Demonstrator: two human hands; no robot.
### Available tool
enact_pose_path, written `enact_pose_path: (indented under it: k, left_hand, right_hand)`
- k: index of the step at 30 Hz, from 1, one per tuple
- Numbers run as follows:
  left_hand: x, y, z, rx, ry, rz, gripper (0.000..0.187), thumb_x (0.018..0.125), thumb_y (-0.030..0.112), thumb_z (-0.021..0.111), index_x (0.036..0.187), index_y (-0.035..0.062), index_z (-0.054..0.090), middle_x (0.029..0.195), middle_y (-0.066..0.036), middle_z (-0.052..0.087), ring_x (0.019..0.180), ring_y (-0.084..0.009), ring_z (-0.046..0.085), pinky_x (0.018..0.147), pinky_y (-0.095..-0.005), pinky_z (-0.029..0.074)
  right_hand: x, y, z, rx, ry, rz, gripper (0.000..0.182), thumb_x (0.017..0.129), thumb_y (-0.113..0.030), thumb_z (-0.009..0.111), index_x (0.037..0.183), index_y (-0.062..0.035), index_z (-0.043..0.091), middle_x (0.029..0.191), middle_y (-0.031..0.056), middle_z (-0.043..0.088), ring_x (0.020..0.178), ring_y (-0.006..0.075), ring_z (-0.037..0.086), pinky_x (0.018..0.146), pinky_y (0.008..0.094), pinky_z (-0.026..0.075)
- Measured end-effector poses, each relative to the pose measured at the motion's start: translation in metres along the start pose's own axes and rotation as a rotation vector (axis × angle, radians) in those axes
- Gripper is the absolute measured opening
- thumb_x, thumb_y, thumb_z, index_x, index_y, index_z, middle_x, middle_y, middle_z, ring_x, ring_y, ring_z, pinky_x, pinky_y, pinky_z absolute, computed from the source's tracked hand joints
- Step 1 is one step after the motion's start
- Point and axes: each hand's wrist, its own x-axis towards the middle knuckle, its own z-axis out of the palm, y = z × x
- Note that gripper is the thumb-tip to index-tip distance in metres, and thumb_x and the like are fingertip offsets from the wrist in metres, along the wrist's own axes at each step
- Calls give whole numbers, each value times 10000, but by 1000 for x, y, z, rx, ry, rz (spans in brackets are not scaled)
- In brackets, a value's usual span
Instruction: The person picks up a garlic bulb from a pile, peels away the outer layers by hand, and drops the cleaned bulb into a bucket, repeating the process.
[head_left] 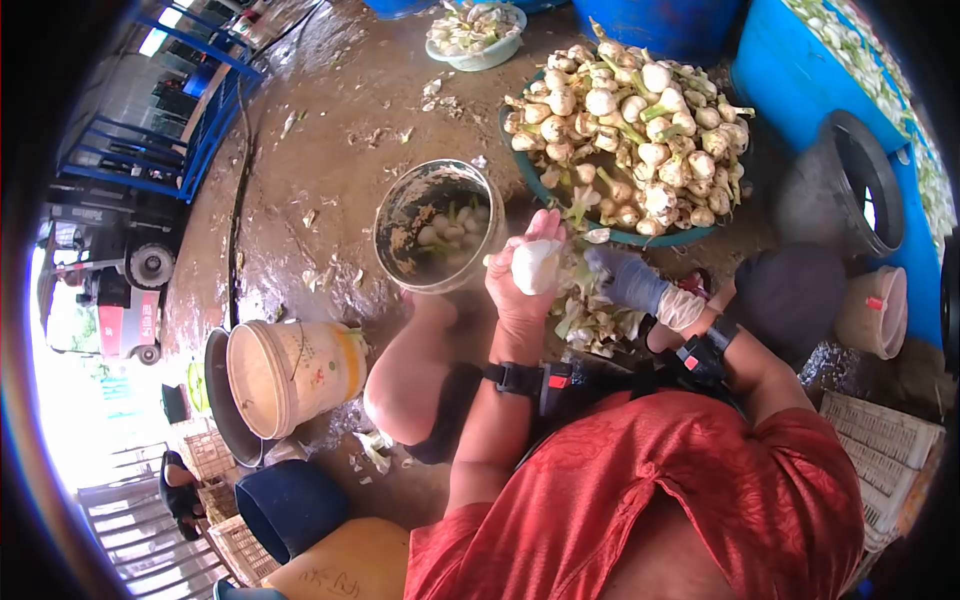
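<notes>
A white, peeled garlic bulb [537,267] rests against the palm of my left hand [520,290], with the thumb to its left and the fingers reaching up behind it. Just to the right is my right hand [625,280] in a bluish-grey glove, its fingers curled; what they hold, if anything, cannot be made out. Loose garlic skins [590,318] lie below and around the gloved hand. Beyond my hands, a big green tub [525,165] is heaped with unpeeled garlic bulbs [650,130]. Left of my left hand, a round bucket [385,225] holds several pale bulbs in cloudy water.
A pale basin [490,57] of peelings stands at the far side. On the left are a white bucket [290,370], a black cable [238,200] and a forklift [110,270]. A grey container [845,190] leans by a blue bin [790,70]. Skins litter the wet floor [330,130].
</notes>
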Motion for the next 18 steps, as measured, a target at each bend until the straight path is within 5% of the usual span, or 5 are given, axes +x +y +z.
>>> enact_pose_path:
  k: [4, 5, 9, 15, 18]
  left_hand:
    - [-6, -7, -3, 313, 151, 24, 308, 762, 221, 526, 870, -46, 636, 1313, -278, 464, 1267, -417, 375, 1055, -480, 291]
    - [-8, -5, -3, 1209, 152, 52, 292, 769, 205, 511, 851, -47, 633, 1312, -282, 462, 1256, -396, 390, 1038, -443, 320]
    - [-8, -14, -9, 239, 132, -174, 258, 743, 188, 539, 824, -31, 648, 1214, -270, 550, 1203, -386, 455, 1050, -418, 312]
    - [5, -12, -15, 137, -9, -170, 358, 759, 232, 530, 942, -53, 646, 1326, -246, 462, 1296, -371, 359, 1080, -483, 259]
    - [4, -15, 18, 203, 434, -34, 397, 798, 250, 434, 947, -72, 612, 1337, -248, 444, 1304, -404, 329, 1110, -497, 211]
  right_hand:
    - [1, -55, -36, 182, 285, -274, 543, 782, -127, 663, 1286, -53, 474, 1246, 160, 545, 1110, 304, 556, 925, 358, 459]
    - [3, -70, -47, 208, 253, -324, 442, 801, -147, 654, 1222, -77, 538, 1195, 152, 572, 1071, 308, 572, 898, 360, 468]
    - [-1, -60, -43, -16, 362, -375, 204, 772, -164, 620, 957, -78, 617, 906, 139, 623, 804, 330, 616, 667, 404, 495]
    - [-23, -66, -41, -63, -214, -488, 156, 748, -188, 587, 816, -53, 626, 721, 148, 609, 693, 324, 609, 625, 419, 479]
    - [-21, -48, -28, -124, -325, -148, 183, 725, -271, 610, 749, -99, 666, 695, 127, 633, 638, 309, 610, 604, 426, 474]
